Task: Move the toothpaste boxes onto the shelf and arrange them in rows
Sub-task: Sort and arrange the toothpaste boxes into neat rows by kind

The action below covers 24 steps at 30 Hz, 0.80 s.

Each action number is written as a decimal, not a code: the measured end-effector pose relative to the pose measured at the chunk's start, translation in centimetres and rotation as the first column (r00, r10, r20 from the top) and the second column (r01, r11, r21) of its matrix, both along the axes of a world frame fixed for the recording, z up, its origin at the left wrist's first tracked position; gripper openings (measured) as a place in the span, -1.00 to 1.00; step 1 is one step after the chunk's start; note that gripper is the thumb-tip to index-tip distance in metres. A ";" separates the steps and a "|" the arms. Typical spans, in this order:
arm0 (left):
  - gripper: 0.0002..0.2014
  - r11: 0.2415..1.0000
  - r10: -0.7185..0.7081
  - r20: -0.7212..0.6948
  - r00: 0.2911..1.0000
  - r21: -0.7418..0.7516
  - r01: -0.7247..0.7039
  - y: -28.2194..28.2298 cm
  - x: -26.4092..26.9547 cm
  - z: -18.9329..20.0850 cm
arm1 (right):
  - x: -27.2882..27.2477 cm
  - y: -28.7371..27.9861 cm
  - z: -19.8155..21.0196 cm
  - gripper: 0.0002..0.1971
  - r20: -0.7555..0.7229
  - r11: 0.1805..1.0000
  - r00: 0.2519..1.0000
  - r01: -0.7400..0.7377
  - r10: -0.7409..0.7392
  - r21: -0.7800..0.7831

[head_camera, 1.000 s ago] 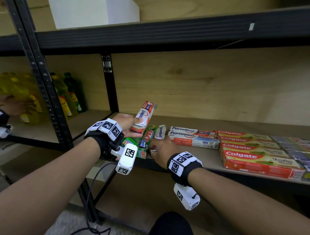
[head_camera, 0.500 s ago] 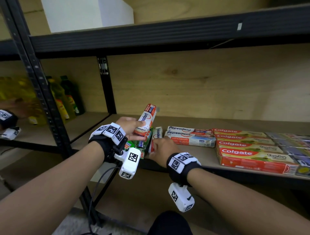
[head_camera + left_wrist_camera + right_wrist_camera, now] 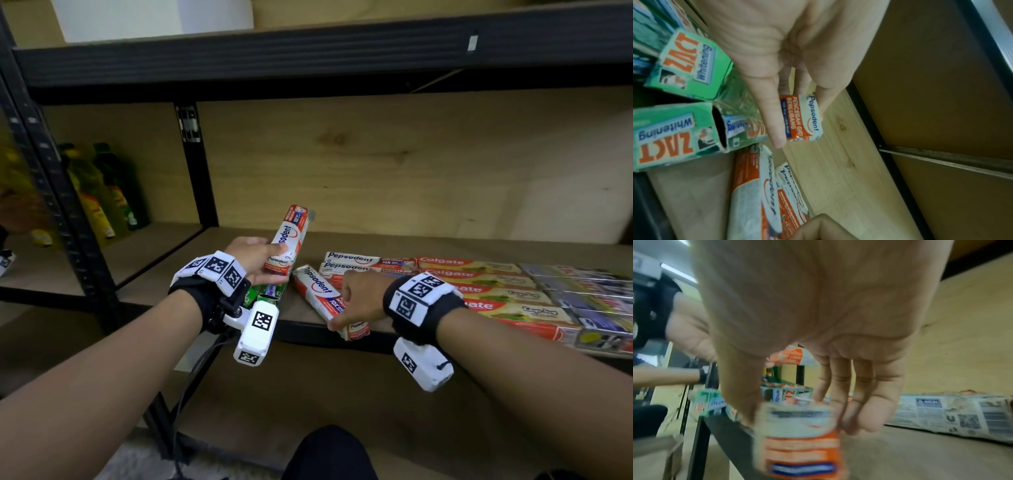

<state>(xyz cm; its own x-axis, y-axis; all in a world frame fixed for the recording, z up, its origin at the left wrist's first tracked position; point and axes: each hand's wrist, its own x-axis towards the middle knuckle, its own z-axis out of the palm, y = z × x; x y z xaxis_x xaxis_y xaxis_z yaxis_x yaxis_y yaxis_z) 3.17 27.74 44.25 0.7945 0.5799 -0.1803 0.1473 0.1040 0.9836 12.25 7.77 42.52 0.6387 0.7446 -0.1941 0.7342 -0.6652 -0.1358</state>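
My left hand (image 3: 255, 257) grips a red and white Pepsodent box (image 3: 289, 238) by its near end and holds it tilted above the wooden shelf (image 3: 394, 245); the same box end (image 3: 800, 117) shows between thumb and fingers. My right hand (image 3: 356, 298) pinches the near end of a second Pepsodent box (image 3: 317, 291), which lies askew on the shelf with its end (image 3: 800, 439) over the front edge. Green Zact boxes (image 3: 688, 65) lie under the left hand. Two more Pepsodent boxes (image 3: 363, 262) lie in a row beside the Colgate boxes (image 3: 479, 284).
Grey-blue boxes (image 3: 582, 284) fill the shelf's right end. A black upright post (image 3: 197, 164) divides this bay from the left one, where yellow and green bottles (image 3: 102, 192) stand. A black shelf beam (image 3: 308, 54) runs overhead. Another person's hand shows at far left.
My right hand has swung its Pepsodent box from beside the Zact boxes to the right, out to the shelf's front edge. My left hand has kept its box raised.
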 end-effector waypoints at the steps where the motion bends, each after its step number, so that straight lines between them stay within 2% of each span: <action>1: -0.53 1.000 -0.006 0.009 1.000 -0.006 0.006 -0.1 0.1 -0.2 | 0.2 0.0 0.0 -0.46 0.015 0.999 1.000 -0.005 0.005 -0.034; 4: -0.44 0.999 -0.030 0.041 0.999 -0.011 0.030 -0.3 0.2 -0.8 | 1.7 -0.6 0.8 -0.60 0.089 0.990 0.996 0.018 -0.006 -0.137; 6: -0.53 0.998 -0.057 0.053 0.997 0.008 0.056 -0.5 0.3 -0.9 | 3.1 -1.2 1.3 -0.65 0.130 0.982 0.991 0.037 -0.013 -0.185; 9: -0.58 0.994 -0.111 0.062 0.992 0.026 0.110 -0.6 0.3 -1.1 | 5.5 -2.3 1.3 -0.73 0.168 0.983 0.986 0.046 -0.016 -0.178; 12: -0.59 0.985 -0.165 0.077 0.983 0.061 0.161 -0.6 0.1 -0.9 | 6.7 -3.0 1.4 -0.69 0.196 0.988 0.980 0.060 -0.031 -0.145; 14: -0.62 0.976 -0.197 0.081 0.977 0.111 0.188 -0.6 -0.1 -0.6 | 7.1 -3.1 2.2 -0.56 0.239 0.994 0.969 0.082 -0.063 -0.070; 17: -0.67 0.952 -0.252 0.068 0.965 0.193 0.235 -0.8 -0.4 -0.2 | 7.7 -3.2 4.1 -0.03 0.192 0.960 0.971 0.089 -0.143 0.264; 19: -0.70 0.930 -0.307 0.037 0.951 0.223 0.292 -1.0 -0.5 0.0 | 7.6 -3.6 5.3 0.19 0.151 0.910 0.984 0.027 -0.098 0.414; 21: -0.70 0.904 -0.366 0.012 0.931 0.240 0.353 -1.2 -0.6 0.1 | 7.2 -4.1 6.1 0.16 0.171 0.922 0.985 -0.065 -0.002 0.381; 24: -0.70 0.875 -0.437 0.006 0.899 0.232 0.424 -1.6 -0.6 -0.3 | 7.0 -4.7 6.1 -0.14 0.221 0.956 0.971 -0.151 0.095 0.252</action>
